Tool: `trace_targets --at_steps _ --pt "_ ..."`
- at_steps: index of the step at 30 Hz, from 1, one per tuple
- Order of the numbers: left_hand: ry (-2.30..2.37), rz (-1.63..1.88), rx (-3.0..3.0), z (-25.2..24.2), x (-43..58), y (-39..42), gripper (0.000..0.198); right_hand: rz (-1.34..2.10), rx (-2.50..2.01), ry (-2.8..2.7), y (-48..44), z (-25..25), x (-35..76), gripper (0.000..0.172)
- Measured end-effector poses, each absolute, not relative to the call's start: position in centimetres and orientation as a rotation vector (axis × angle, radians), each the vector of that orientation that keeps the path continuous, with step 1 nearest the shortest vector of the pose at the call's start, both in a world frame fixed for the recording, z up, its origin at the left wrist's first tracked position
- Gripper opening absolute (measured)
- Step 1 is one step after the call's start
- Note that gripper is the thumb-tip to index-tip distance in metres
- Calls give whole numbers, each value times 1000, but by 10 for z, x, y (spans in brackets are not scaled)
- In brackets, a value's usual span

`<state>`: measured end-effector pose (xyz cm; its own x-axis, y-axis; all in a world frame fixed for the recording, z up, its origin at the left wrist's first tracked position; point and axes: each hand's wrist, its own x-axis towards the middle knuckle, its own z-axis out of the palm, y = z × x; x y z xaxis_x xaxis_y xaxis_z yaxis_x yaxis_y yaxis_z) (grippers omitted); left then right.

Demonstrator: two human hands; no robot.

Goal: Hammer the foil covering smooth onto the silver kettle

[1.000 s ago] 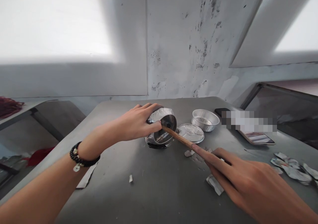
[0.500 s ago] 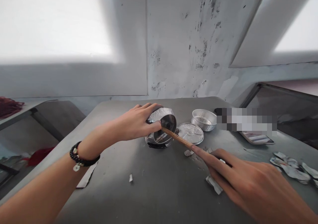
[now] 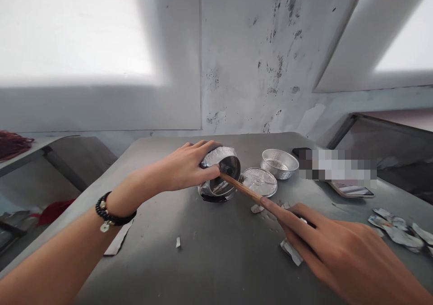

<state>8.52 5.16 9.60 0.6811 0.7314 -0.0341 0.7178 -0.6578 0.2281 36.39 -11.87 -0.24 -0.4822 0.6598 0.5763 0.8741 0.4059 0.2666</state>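
Note:
My left hand [image 3: 192, 165] grips the upper left side of a shiny metal pot [image 3: 221, 152], which lies tipped with its round opening toward me and to the right. The left thumb rests at the rim. Between the fingers of my right hand [image 3: 331, 242] is a thin wooden stick [image 3: 245, 190]; its far end reaches the pot's mouth beside my left thumb. Whether the tip touches the inside wall I cannot tell. To the right of the pot lies a flat round metal disc [image 3: 260, 182]. Behind that disc stands a perforated metal basket [image 3: 280, 163].
A phone [image 3: 350, 190] lies at the right, partly behind a blurred patch. Crumpled paper scraps [image 3: 394, 226] are on the right, with a small white piece [image 3: 178, 242] in front. A metal table [image 3: 216, 260] carries everything, against a stained wall [image 3: 243, 70].
Almost nothing differs. The camera view has shifted very slightly; both hands, the pot and the stick keep their places.

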Motion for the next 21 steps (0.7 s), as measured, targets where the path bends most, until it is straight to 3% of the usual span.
trace_targets --at_steps 7,14,21 --pt "1107 116 2698 104 74 59 70 -722 -1286 -2254 -120 -1 363 46" --pt "1219 12 2639 111 65 61 83 -706 -1261 -2285 -118 -4 360 55" --pt "1183 100 2689 118 67 43 66 -712 -1270 -2325 -120 -7 354 64"
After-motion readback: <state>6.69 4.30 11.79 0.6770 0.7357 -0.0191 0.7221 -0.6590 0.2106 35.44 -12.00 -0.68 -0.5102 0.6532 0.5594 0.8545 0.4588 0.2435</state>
